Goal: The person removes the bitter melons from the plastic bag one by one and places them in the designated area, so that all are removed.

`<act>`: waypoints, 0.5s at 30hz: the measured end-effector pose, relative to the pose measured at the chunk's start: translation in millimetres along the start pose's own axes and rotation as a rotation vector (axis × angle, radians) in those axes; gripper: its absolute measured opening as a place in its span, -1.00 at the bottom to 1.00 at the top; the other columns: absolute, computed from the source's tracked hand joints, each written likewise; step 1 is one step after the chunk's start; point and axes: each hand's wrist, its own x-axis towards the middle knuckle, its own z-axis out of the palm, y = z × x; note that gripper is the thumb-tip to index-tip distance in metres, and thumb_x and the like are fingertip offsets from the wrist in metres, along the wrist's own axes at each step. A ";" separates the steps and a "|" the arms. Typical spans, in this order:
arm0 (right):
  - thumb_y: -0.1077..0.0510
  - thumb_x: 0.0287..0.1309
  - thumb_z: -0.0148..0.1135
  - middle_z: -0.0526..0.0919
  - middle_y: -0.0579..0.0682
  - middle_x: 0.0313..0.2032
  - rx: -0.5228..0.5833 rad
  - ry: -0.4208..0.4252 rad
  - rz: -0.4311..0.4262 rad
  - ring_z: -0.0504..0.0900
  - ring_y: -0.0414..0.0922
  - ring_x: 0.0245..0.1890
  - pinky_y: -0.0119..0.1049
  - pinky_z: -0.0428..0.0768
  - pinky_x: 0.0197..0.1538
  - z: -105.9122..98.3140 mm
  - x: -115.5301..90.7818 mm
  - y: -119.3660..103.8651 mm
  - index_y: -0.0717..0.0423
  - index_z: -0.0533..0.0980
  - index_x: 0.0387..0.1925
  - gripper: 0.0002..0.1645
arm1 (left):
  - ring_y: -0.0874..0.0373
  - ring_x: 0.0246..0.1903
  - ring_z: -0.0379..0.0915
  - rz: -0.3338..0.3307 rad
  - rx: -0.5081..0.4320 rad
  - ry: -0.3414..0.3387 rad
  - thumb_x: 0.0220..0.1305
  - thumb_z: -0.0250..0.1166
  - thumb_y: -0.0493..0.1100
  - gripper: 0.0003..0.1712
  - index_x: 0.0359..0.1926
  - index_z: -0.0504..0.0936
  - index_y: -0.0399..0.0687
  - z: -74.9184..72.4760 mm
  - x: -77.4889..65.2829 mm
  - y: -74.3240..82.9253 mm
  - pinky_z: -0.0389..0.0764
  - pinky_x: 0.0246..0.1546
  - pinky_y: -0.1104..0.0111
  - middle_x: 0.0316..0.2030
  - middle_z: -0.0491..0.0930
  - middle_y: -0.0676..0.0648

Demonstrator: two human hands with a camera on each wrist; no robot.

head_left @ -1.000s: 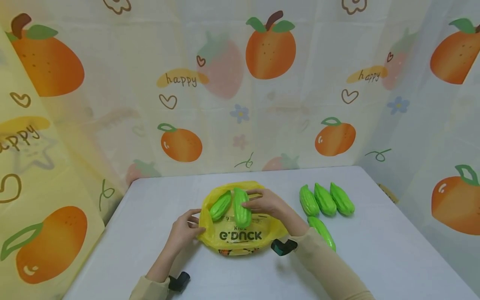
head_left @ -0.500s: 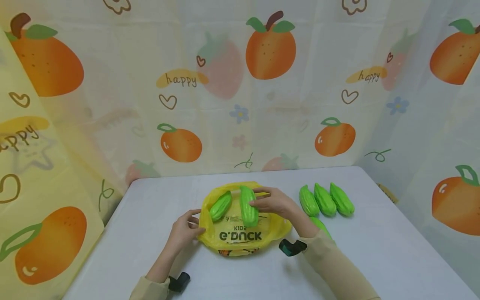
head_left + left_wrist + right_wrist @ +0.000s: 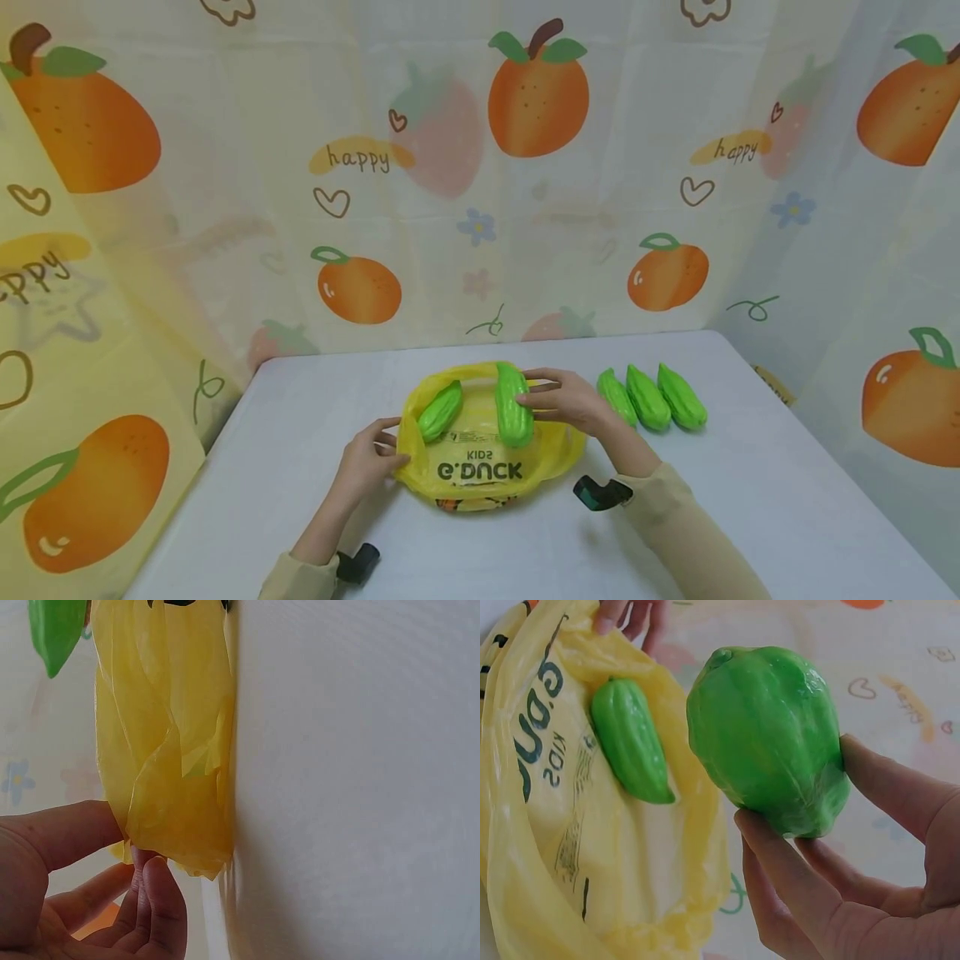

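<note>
A yellow plastic bag (image 3: 480, 487) with "KIDS" printing lies on the table with its mouth spread. My left hand (image 3: 365, 458) pinches its left edge between thumb and fingers; the left wrist view shows the pinched yellow film (image 3: 176, 825). My right hand (image 3: 566, 400) grips a ridged bright-green bitter melon (image 3: 513, 408) between thumb and fingertips, over the bag's right part. In the right wrist view, this bitter melon (image 3: 769, 742) appears end-on and apart from the bag. Another bitter melon (image 3: 441, 411) lies inside the bag at the left.
Three more bitter melons (image 3: 651, 398) lie in a row at the back right of the white table (image 3: 315, 400), one partly behind the right hand. A patterned curtain (image 3: 450, 267) stands behind the table and along both sides. Each wrist wears a black camera mount (image 3: 358, 564).
My right hand has moved right and slightly away with the bitter melon still in its grip. Its forearm now covers the bitter melon lying nearer on the right. The left hand stays at the bag's edge.
</note>
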 end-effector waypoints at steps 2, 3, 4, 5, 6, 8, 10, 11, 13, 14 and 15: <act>0.16 0.11 0.31 0.43 0.31 0.18 0.004 0.005 -0.005 0.59 0.03 0.04 -0.09 0.57 0.07 -4.3 -0.9 1.5 0.21 0.25 0.32 -0.24 | 0.12 -0.31 0.53 -0.004 0.001 -0.001 -0.04 0.44 -0.28 -0.28 0.22 0.45 -0.09 -0.3 -0.4 0.9 0.59 -0.41 0.36 -0.17 0.56 -0.17; 0.16 0.11 0.32 0.44 0.31 0.17 0.007 0.010 -0.004 0.59 0.03 0.04 -0.09 0.57 0.06 -6.5 -1.3 2.1 0.20 0.26 0.31 -0.25 | 0.12 -0.31 0.53 -0.006 0.001 -0.001 -0.04 0.44 -0.27 -0.29 0.22 0.45 -0.09 -0.4 -0.7 1.5 0.59 -0.41 0.36 -0.17 0.56 -0.17; 0.16 0.11 0.32 0.44 0.31 0.18 0.009 0.010 -0.004 0.59 0.03 0.04 -0.09 0.57 0.06 -8.8 -1.8 2.7 0.20 0.26 0.31 -0.25 | 0.11 -0.31 0.52 -0.005 0.002 -0.003 -0.03 0.44 -0.27 -0.29 0.22 0.45 -0.10 -0.7 -1.1 1.9 0.59 -0.41 0.36 -0.17 0.56 -0.18; 0.16 0.10 0.32 0.45 0.30 0.18 0.014 0.015 -0.001 0.59 0.03 0.03 -0.09 0.57 0.06 -10.6 -2.3 3.1 0.19 0.27 0.30 -0.25 | 0.11 -0.31 0.52 -0.005 0.004 -0.003 -0.03 0.44 -0.27 -0.29 0.22 0.45 -0.09 -0.5 -1.1 1.9 0.59 -0.41 0.36 -0.17 0.56 -0.18; 0.16 0.11 0.32 0.44 0.31 0.18 0.010 0.013 -0.005 0.59 0.04 0.04 -0.08 0.57 0.06 -12.7 -3.1 3.5 0.20 0.26 0.31 -0.25 | 0.11 -0.31 0.52 -0.006 0.007 -0.002 -0.03 0.44 -0.27 -0.29 0.22 0.45 -0.09 -0.4 -1.1 1.8 0.59 -0.41 0.36 -0.17 0.56 -0.18; 0.15 0.11 0.31 0.44 0.32 0.18 0.008 0.012 -0.010 0.58 0.04 0.05 -0.08 0.57 0.06 -16.6 -5.9 2.9 0.22 0.26 0.31 -0.25 | 0.11 -0.31 0.52 -0.007 0.008 -0.001 -0.03 0.44 -0.27 -0.29 0.22 0.45 -0.08 -0.1 -0.9 1.7 0.58 -0.41 0.36 -0.16 0.56 -0.18; 0.16 0.11 0.31 0.44 0.32 0.18 0.015 0.019 -0.005 0.59 0.03 0.05 -0.09 0.57 0.06 -19.8 -8.7 2.1 0.21 0.26 0.31 -0.26 | 0.11 -0.31 0.52 -0.007 0.011 0.001 -0.03 0.44 -0.26 -0.29 0.22 0.45 -0.08 0.3 -0.5 1.6 0.58 -0.41 0.37 -0.16 0.56 -0.18; 0.15 0.12 0.30 0.43 0.32 0.19 0.008 0.016 -0.008 0.58 0.03 0.06 -0.09 0.57 0.07 -21.5 -10.3 1.8 0.23 0.25 0.31 -0.25 | 0.11 -0.31 0.52 -0.011 0.011 0.002 -0.03 0.44 -0.26 -0.29 0.22 0.45 -0.07 0.4 -0.5 1.8 0.58 -0.41 0.37 -0.16 0.56 -0.17; 0.15 0.13 0.30 0.42 0.33 0.19 0.001 0.015 -0.009 0.58 0.03 0.06 -0.09 0.56 0.07 -24.9 -13.2 1.4 0.24 0.24 0.31 -0.25 | 0.11 -0.31 0.52 -0.017 0.012 0.004 -0.04 0.44 -0.26 -0.29 0.22 0.45 -0.07 0.5 -0.7 2.2 0.58 -0.41 0.38 -0.17 0.56 -0.17; 0.15 0.14 0.29 0.42 0.34 0.20 0.001 0.016 -0.010 0.58 0.03 0.06 -0.09 0.56 0.08 -26.5 -14.4 1.4 0.26 0.23 0.32 -0.24 | 0.11 -0.31 0.53 -0.017 0.011 0.005 -0.04 0.44 -0.27 -0.28 0.22 0.45 -0.07 0.6 -0.8 2.4 0.58 -0.42 0.38 -0.17 0.56 -0.17; 0.14 0.14 0.29 0.41 0.34 0.20 -0.001 0.017 -0.006 0.58 0.03 0.06 -0.09 0.56 0.08 -28.4 -15.4 1.4 0.25 0.23 0.32 -0.24 | 0.11 -0.31 0.53 -0.019 0.010 0.005 -0.04 0.44 -0.27 -0.28 0.22 0.45 -0.07 0.6 -1.0 2.8 0.58 -0.42 0.38 -0.17 0.56 -0.17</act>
